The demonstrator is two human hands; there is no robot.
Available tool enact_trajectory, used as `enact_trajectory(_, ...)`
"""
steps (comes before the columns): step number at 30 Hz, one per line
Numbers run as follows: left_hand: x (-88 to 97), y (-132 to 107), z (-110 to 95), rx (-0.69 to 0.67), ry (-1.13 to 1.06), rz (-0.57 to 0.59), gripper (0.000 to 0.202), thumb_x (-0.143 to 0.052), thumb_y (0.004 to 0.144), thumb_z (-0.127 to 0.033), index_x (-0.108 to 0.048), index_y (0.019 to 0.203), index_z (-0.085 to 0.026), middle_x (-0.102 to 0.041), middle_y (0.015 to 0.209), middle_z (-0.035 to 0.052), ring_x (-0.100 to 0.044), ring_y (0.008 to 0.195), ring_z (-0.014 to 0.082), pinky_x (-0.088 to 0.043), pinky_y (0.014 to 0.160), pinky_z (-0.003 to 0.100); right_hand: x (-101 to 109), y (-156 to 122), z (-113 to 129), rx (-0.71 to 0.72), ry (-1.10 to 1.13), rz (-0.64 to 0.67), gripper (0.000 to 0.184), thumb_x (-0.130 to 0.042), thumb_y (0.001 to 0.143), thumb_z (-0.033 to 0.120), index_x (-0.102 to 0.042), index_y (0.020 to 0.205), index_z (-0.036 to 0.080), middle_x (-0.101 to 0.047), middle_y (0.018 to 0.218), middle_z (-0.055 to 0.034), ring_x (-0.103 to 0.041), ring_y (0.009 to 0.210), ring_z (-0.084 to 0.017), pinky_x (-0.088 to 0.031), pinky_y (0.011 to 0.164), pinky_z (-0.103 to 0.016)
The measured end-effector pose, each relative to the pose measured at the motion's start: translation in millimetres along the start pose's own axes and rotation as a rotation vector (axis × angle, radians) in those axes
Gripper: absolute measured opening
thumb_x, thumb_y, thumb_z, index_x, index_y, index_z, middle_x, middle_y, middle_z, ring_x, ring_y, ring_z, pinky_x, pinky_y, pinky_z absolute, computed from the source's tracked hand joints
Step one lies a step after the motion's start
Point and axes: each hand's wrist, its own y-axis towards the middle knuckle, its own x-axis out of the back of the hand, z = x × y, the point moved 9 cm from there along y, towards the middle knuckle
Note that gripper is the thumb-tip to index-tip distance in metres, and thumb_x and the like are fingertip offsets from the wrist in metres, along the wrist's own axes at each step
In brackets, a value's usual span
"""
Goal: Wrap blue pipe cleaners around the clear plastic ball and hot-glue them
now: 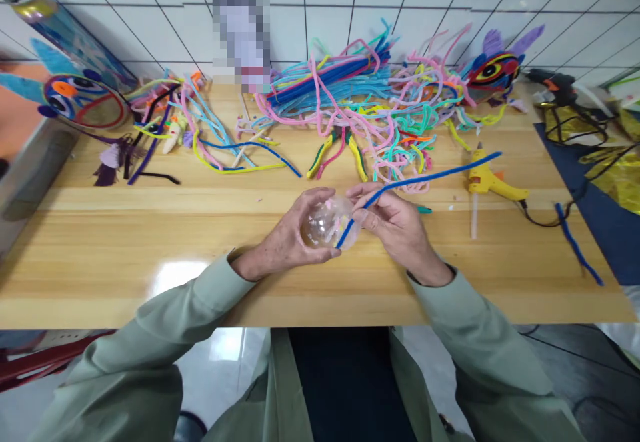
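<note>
My left hand [295, 232] is wrapped around a clear plastic ball [323, 225] that has small pinkish and white bits on or in it. A blue pipe cleaner [425, 179] is pinched between the thumb and fingers of my right hand [393, 222]. Its lower end lies against the front of the ball, and the long free end reaches up to the right. Just beyond my hands lie yellow-and-green pliers [360, 159]. To the right rests a yellow hot glue gun [493, 179] with a glue stick in its back.
A heap of colourful pipe cleaners [340, 82] lies along the tiled wall. Decorated fuzzy faces stand left [83, 102] and right [493, 75]. A tall can [70, 39] leans at the back left. A black glue gun [553, 85] with a cord and a short blue pipe cleaner [577, 245] lie right.
</note>
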Motion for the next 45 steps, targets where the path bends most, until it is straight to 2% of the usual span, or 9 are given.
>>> enact_trajectory(4,-2.3,-0.4,-1.8,-0.043,-0.008,0.02,0.096,-0.096,0.084,-0.051,-0.045,0.163,-0.033,-0.051,0.165,0.0153,-0.052,0.158,0.0394,-0.044,0.135,0.062,-1.2,0.8,1.0,0.003,-0.039,0.01,0.029,-0.083,0.096,0.058,-0.081,0.095,0.029,-0.079,0.126,-0.0045,-0.072,0.12,-0.026,-0.057,0.112,-0.046)
enact_trajectory(9,-5.9,-1.4,-4.1,-0.084,-0.019,0.049,0.098,-0.097,0.083,-0.048,-0.043,0.164,-0.037,-0.049,0.165,0.0141,-0.049,0.161,0.0398,-0.043,0.135,0.064,-2.4,2.9,-2.7,-0.053,0.013,0.009,0.038,-0.086,0.092,0.064,-0.078,0.092,0.027,-0.081,0.118,-0.0044,-0.074,0.114,-0.025,-0.062,0.103,-0.042)
enact_trajectory(14,-6.9,-1.2,-6.9,-0.115,-0.01,0.057,0.098,-0.097,0.083,-0.047,-0.042,0.164,-0.036,-0.049,0.164,0.0149,-0.05,0.16,0.0401,-0.042,0.135,0.066,-3.8,4.2,-6.1,-0.077,0.048,0.022,0.041,-0.088,0.088,0.066,-0.078,0.092,0.027,-0.08,0.114,-0.0042,-0.075,0.111,-0.024,-0.064,0.096,-0.039)
enact_trajectory(24,-6.4,2.1,-13.4,-0.139,0.034,0.103,0.098,-0.095,0.086,-0.046,-0.04,0.167,-0.039,-0.049,0.164,0.0142,-0.049,0.159,0.0402,-0.045,0.134,0.066,-5.4,6.1,-6.7,-0.067,0.028,0.01,0.048,-0.086,0.087,0.074,-0.075,0.087,0.027,-0.081,0.114,-0.0043,-0.075,0.11,-0.025,-0.063,0.095,-0.04)
enact_trajectory(30,-6.0,0.0,-15.2,-0.122,0.097,0.103,0.105,-0.097,0.083,-0.054,-0.038,0.168,-0.038,-0.042,0.171,0.0173,-0.038,0.166,0.0456,-0.038,0.136,0.072,-3.7,3.7,-10.7,-0.064,0.009,-0.008,0.043,-0.086,0.089,0.069,-0.076,0.09,0.027,-0.081,0.117,-0.0048,-0.075,0.11,-0.025,-0.063,0.094,-0.04)
enact_trajectory(34,-5.3,-2.4,-12.9,-0.06,0.056,0.056,0.094,-0.093,0.089,-0.052,-0.04,0.166,-0.038,-0.045,0.167,0.0152,-0.045,0.163,0.0409,-0.041,0.136,0.066,-2.8,3.5,-11.2,-0.038,-0.03,-0.025,0.041,-0.085,0.091,0.067,-0.077,0.093,0.027,-0.082,0.117,-0.0042,-0.075,0.109,-0.025,-0.062,0.097,-0.041)
enact_trajectory(38,-8.5,-3.2,-10.6,0.005,-0.019,0.06,0.081,-0.088,0.095,-0.048,-0.043,0.162,-0.035,-0.052,0.161,0.0137,-0.055,0.154,0.0356,-0.047,0.133,0.061,-4.7,4.0,-11.9,-0.037,-0.032,-0.03,0.04,-0.086,0.09,0.066,-0.079,0.094,0.027,-0.082,0.115,-0.0033,-0.075,0.104,-0.023,-0.062,0.095,-0.04)
enact_trajectory(41,-7.5,-2.1,-6.4,0.044,-0.065,0.047,0.081,-0.087,0.095,-0.05,-0.044,0.161,-0.033,-0.053,0.161,0.014,-0.058,0.151,0.035,-0.05,0.13,0.059,-2.4,2.6,0.0,0.036,-0.062,-0.056,0.041,-0.083,0.092,0.069,-0.078,0.092,0.029,-0.081,0.117,-0.0043,-0.074,0.11,-0.026,-0.061,0.101,-0.044)
enact_trajectory(45,1.0,1.7,-5.4,0.029,-0.053,-0.023,0.082,-0.09,0.092,-0.051,-0.046,0.159,-0.031,-0.054,0.16,0.0135,-0.056,0.154,0.036,-0.047,0.133,0.061,8.5,-4.0,31.2,0.231,-0.213,-0.045,0.033,-0.076,0.1,0.066,-0.082,0.108,0.034,-0.08,0.127,-0.0062,-0.071,0.129,-0.032,-0.054,0.118,-0.055)
